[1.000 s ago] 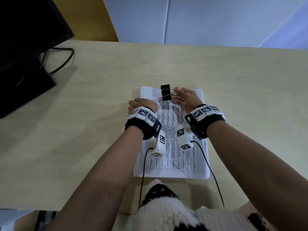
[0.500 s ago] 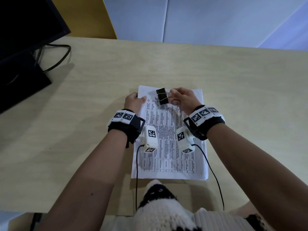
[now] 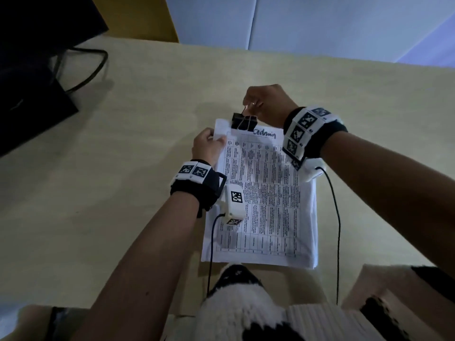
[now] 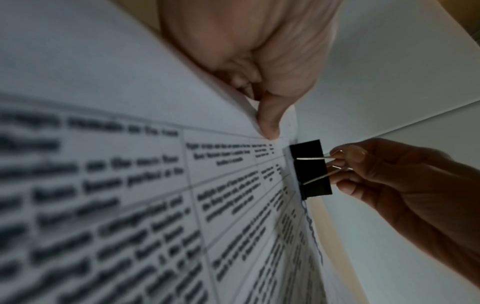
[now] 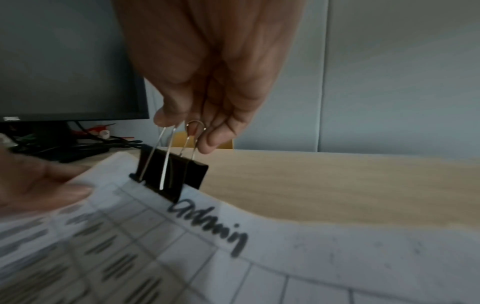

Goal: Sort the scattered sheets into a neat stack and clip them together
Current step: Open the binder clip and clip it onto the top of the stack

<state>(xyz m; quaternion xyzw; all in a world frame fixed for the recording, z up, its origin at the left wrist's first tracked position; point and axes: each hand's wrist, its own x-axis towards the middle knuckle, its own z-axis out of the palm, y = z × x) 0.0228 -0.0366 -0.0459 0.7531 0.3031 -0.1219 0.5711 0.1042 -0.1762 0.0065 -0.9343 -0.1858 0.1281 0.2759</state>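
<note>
A stack of printed sheets (image 3: pixel 266 198) (image 4: pixel 130 185) (image 5: pixel 259 267) with table text lies on the desk, its far end lifted. A black binder clip (image 3: pixel 243 122) (image 4: pixel 310 169) (image 5: pixel 172 174) sits on the stack's far edge, left of the handwritten word. My right hand (image 3: pixel 264 104) (image 4: pixel 345 162) (image 5: pixel 187 129) pinches the clip's two wire handles from beyond the edge. My left hand (image 3: pixel 209 141) (image 4: pixel 267 115) pinches the stack's far left corner, thumb on top.
A black monitor (image 3: pixel 37 33) (image 5: pixel 70 61) with its stand and cables fills the desk's far left. Bare wooden desk (image 3: pixel 369 94) stretches to the right and left of the sheets. A pale wall rises behind the desk.
The right hand carried the clip from above the page out to the far edge, where it now sits on the stack. The left hand shifted to the far left corner and lifted it.
</note>
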